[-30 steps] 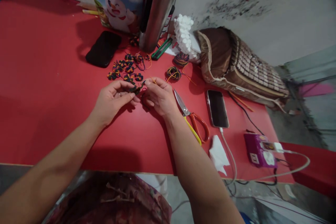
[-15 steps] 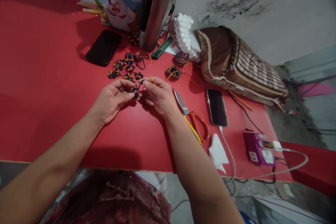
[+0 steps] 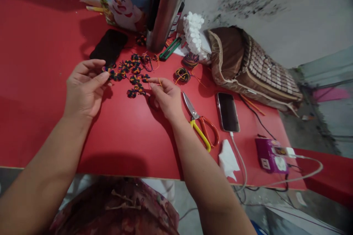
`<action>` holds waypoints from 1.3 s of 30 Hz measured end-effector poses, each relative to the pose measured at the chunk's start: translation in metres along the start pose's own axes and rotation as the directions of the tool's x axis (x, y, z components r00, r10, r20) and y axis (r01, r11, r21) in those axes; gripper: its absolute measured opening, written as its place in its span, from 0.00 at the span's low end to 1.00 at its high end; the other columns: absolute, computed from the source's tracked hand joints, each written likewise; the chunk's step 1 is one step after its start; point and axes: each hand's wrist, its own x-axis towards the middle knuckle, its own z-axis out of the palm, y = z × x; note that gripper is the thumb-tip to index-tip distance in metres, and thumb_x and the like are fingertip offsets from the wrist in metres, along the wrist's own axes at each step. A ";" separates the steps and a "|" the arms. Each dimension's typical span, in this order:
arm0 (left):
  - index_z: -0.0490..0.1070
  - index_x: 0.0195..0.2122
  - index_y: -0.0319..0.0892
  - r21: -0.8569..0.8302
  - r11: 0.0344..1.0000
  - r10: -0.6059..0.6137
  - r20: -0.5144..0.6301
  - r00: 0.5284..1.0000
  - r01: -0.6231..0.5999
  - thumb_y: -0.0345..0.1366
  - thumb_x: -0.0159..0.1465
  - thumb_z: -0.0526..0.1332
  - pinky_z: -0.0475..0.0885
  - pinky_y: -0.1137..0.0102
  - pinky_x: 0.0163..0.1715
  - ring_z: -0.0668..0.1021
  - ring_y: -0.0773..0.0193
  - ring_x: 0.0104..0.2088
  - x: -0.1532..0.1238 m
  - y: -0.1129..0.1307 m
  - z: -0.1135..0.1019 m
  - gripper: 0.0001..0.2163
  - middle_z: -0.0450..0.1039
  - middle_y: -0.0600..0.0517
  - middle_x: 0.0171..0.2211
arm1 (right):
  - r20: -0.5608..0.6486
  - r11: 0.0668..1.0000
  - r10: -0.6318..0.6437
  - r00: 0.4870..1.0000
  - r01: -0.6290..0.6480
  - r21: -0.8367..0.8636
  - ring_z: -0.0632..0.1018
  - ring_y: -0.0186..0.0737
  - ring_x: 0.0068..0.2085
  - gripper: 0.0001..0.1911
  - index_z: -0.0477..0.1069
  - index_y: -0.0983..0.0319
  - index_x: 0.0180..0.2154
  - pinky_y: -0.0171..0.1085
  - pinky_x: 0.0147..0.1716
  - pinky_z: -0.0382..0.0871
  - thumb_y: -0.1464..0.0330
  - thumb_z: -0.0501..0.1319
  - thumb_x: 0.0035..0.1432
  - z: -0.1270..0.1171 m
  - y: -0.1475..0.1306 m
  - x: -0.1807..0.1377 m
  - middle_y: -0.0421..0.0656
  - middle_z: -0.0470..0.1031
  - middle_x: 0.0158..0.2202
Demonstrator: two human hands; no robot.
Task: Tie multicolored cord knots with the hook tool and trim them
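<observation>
Several small knotted cord clusters (image 3: 135,79) in navy, orange and pink lie on the red table between my hands. My left hand (image 3: 86,88) has thumb and fingers closed at the left end of this group, around a knotted cord cluster (image 3: 108,69) that is partly covered by the fingertips. My right hand (image 3: 167,97) is at the group's right side, thumb and forefinger pinched together. A thin orange cord (image 3: 160,82) shows at those fingers; its ends are hidden. Scissors (image 3: 196,115) with red and yellow handles lie right of my right hand.
Cord bundles (image 3: 182,76) and a green cutter (image 3: 170,49) lie behind the hands. A steel flask (image 3: 168,11) and a printed bag (image 3: 125,3) stand at the back. A black phone (image 3: 110,46), a charging phone (image 3: 228,112), a tissue (image 3: 228,159) and a brown cushion (image 3: 256,62) are around.
My left hand has moved left and away from my right hand, to the left end of the clusters. The cluster formerly between both hands now lies on the table. My right hand has barely moved.
</observation>
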 end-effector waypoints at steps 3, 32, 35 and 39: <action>0.89 0.34 0.50 0.010 1.000 -0.005 -0.006 1.000 0.005 0.31 0.38 0.89 0.78 0.75 0.26 0.75 0.69 0.30 0.006 -0.001 -0.006 0.22 0.82 0.59 0.31 | 0.069 0.960 -0.132 0.989 0.145 -0.241 0.62 0.34 0.24 0.10 0.86 0.55 0.46 0.36 0.29 0.57 0.58 0.71 0.69 0.005 0.003 -0.003 0.30 0.61 0.20; 0.86 0.39 0.46 0.701 0.580 0.107 0.440 0.892 -0.416 0.31 0.66 0.73 0.80 0.58 0.50 0.84 0.53 0.42 -0.001 -0.036 -0.007 0.03 0.85 0.48 0.41 | 0.105 0.925 0.265 0.958 -0.284 0.252 0.47 0.24 0.18 0.26 0.79 0.61 0.32 0.29 0.16 0.45 0.46 0.75 0.69 0.001 -0.022 0.004 0.24 0.51 0.15; 0.85 0.40 0.48 0.689 0.525 0.241 0.443 0.864 -0.499 0.31 0.68 0.73 0.79 0.57 0.54 0.83 0.50 0.47 -0.003 -0.035 -0.009 0.03 0.81 0.46 0.45 | 0.138 0.952 0.204 0.969 -0.229 0.203 0.49 0.24 0.17 0.30 0.73 0.58 0.30 0.31 0.15 0.44 0.41 0.77 0.64 0.004 -0.014 0.001 0.25 0.53 0.16; 0.87 0.46 0.49 0.518 0.736 0.251 0.388 0.887 -0.436 0.42 0.72 0.75 0.77 0.63 0.39 0.79 0.61 0.35 -0.010 -0.026 0.000 0.06 0.81 0.47 0.47 | 0.186 0.988 0.122 0.975 -0.138 0.075 0.54 0.26 0.19 0.32 0.70 0.57 0.31 0.32 0.17 0.45 0.38 0.76 0.62 0.009 -0.005 -0.004 0.26 0.55 0.20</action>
